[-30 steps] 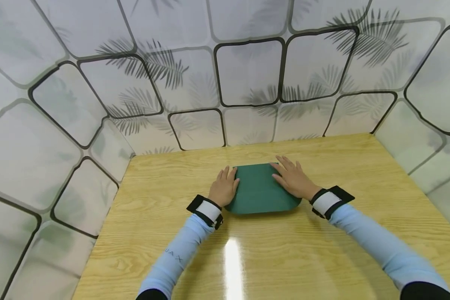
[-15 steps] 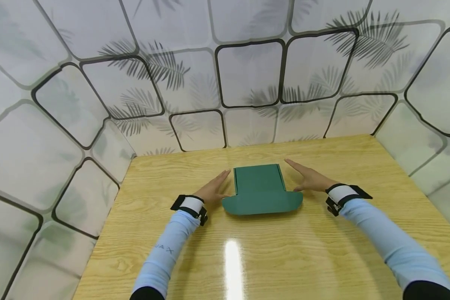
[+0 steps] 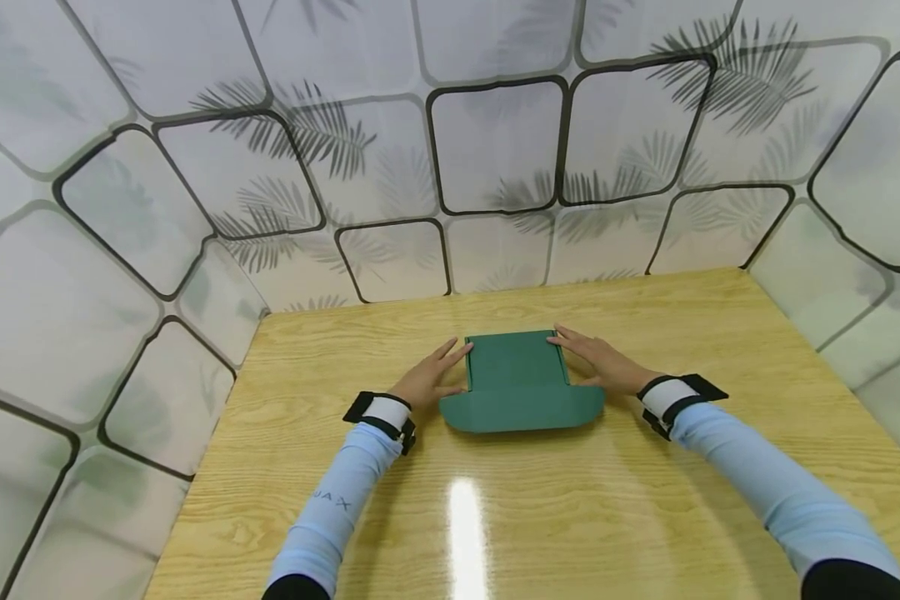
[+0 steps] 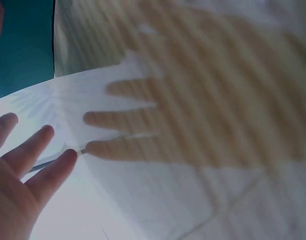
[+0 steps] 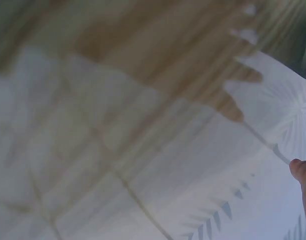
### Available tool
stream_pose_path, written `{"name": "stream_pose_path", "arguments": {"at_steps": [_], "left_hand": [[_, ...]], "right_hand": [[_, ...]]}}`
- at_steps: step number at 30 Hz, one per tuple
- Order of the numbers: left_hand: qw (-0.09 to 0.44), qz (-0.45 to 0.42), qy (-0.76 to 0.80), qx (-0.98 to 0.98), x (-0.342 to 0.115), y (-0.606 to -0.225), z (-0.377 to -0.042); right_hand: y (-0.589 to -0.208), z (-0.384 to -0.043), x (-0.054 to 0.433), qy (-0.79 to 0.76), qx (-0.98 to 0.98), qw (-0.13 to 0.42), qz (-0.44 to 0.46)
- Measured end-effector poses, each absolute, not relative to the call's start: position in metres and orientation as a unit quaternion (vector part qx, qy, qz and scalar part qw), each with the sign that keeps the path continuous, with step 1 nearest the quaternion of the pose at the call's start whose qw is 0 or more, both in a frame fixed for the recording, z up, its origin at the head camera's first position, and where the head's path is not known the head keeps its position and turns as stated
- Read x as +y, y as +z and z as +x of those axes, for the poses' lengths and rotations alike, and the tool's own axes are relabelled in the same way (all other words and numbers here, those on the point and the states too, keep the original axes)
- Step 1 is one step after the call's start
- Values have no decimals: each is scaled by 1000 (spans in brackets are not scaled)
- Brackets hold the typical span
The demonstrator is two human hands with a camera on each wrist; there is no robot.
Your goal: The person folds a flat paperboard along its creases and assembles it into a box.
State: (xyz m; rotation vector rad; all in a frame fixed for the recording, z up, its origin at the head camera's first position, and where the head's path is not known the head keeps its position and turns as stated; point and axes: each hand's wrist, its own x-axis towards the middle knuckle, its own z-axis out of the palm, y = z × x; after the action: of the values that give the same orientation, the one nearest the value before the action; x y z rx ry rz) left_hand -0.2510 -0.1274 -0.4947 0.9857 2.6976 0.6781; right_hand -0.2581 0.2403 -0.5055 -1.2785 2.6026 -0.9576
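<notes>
A green cardboard box (image 3: 516,358) lies on the wooden table, with a wide, round-cornered front flap (image 3: 521,408) spread toward me. My left hand (image 3: 423,379) is at its left side, fingers straight and apart, fingertips right at the side edge and thumb near the flap's left end. On the opposite side, my right hand (image 3: 607,364) has its fingertips over the far right corner and its thumb by the flap. In the left wrist view, part of the green box (image 4: 23,45) shows beyond the spread fingers (image 4: 48,175). Only one fingertip (image 5: 303,172) enters the right wrist view.
The glossy wooden table (image 3: 345,500) reflects a bright streak of light in front of the box. Behind it and on both sides stand pale walls (image 3: 502,142) patterned with dark rounded outlines and grey leaves.
Both hands first lay over the box's sides, then drew apart, uncovering the flap's ends. Now they have come back inward to the side edges. The box stays in about the same place.
</notes>
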Motion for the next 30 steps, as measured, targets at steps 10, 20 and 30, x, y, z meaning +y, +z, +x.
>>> {"name": "stream_pose_path", "arguments": {"at_steps": [10, 20, 30], "left_hand": [[105, 358, 254, 893, -127, -489, -251], [151, 314, 345, 872, -128, -488, -249], [166, 261, 501, 808, -122, -487, -248]], "right_hand": [[-505, -262, 238, -313, 857, 33, -408], [-498, -261, 241, -387, 835, 116, -372], [-500, -256, 238, -525, 742, 157, -387]]}}
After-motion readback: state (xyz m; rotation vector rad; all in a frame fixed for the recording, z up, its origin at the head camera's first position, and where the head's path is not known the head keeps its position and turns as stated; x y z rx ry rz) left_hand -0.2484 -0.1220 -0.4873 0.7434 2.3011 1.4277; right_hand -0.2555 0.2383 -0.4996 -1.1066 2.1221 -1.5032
